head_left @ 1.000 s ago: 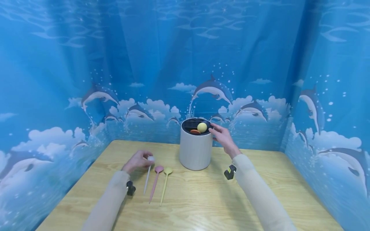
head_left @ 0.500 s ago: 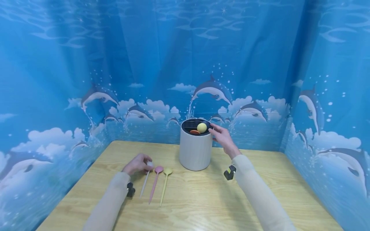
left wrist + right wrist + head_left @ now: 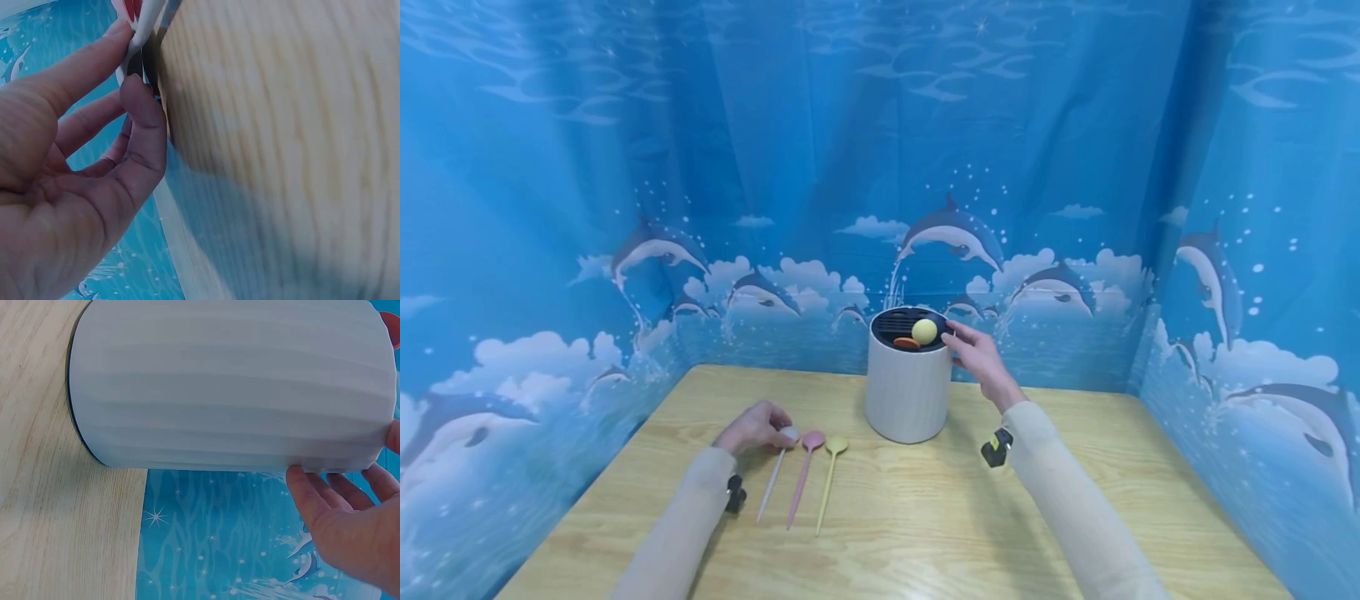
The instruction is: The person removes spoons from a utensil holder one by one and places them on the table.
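My left hand (image 3: 756, 427) pinches the head of a white spoon (image 3: 790, 434) between thumb and fingers; its thin handle (image 3: 770, 487) slants toward me on the table. In the left wrist view, that hand (image 3: 81, 150) holds the white spoon (image 3: 147, 28) at the frame's top edge. To its right lie a pink spoon (image 3: 805, 477) and a yellow spoon (image 3: 828, 483), roughly parallel. My right hand (image 3: 983, 360) grips the upper right side of a white ribbed cylinder (image 3: 907, 396); in the right wrist view, its fingers (image 3: 306, 490) touch the cylinder wall (image 3: 225, 387).
The cylinder has a black slotted top (image 3: 895, 320), with a yellow ball-like piece (image 3: 924, 331) and an orange disc (image 3: 906, 342) on or in it. Beneath everything is a wooden table (image 3: 917, 517). Blue dolphin-print curtains (image 3: 820, 167) surround its back and sides.
My left hand has lowered the white spoon's head slightly toward the table, and the handle tip has swung left and toward me. The right hand and cylinder have stayed still.
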A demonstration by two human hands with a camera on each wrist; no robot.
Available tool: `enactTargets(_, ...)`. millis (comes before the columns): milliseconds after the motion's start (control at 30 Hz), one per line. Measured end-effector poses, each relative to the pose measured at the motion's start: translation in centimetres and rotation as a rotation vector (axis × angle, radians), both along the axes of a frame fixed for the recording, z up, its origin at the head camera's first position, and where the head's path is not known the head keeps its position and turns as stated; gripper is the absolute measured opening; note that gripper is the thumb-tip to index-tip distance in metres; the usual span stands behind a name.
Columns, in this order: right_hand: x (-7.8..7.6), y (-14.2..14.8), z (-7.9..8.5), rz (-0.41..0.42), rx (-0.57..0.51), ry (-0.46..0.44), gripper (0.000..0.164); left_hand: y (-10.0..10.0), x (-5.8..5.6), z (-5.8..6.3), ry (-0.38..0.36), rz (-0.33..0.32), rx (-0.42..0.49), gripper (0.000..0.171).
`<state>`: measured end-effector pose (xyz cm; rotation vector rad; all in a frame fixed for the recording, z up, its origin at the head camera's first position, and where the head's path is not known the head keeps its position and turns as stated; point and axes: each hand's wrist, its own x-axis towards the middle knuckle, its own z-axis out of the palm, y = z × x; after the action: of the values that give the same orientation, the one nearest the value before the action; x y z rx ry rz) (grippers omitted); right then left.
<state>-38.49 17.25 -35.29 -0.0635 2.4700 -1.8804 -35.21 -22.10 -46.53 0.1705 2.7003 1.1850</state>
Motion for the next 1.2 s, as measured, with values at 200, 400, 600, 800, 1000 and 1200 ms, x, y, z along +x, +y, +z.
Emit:
enactTargets(200, -0.03, 0.05, 0.0, 0.002, -0.002, -0.001, 0.055, 0.02, 0.0, 0.16, -0.017, 0.014, -0.01, 0.04)
enactTargets(400, -0.05, 0.05, -0.01, 0.0, -0.01, -0.002, 0.055, -0.14, 0.07, 0.18, -0.012, -0.001, -0.006, 0.039)
enactTargets(600, -0.04, 0.05, 0.01, 0.004, -0.013, -0.004, 0.054, -0.29, 0.13, 0.19, -0.008, -0.019, -0.01, 0.038)
enactTargets(800, 0.03, 0.05, 0.05, 0.009, -0.012, -0.002, 0.055, -0.56, 0.3, 0.39, 0.003, -0.021, -0.023, 0.045)
enactTargets(1000, 0.1, 0.02, 0.11, 0.004, -0.013, 0.001, 0.054, -0.87, 0.15, 0.61, 0.093, -0.021, 0.023, 0.05)
enactTargets(1200, 0.16, 0.03, 0.16, 0.001, -0.007, 0.005, 0.054, -0.73, -0.36, 0.68, 0.173, 0.005, 0.067, 0.047)
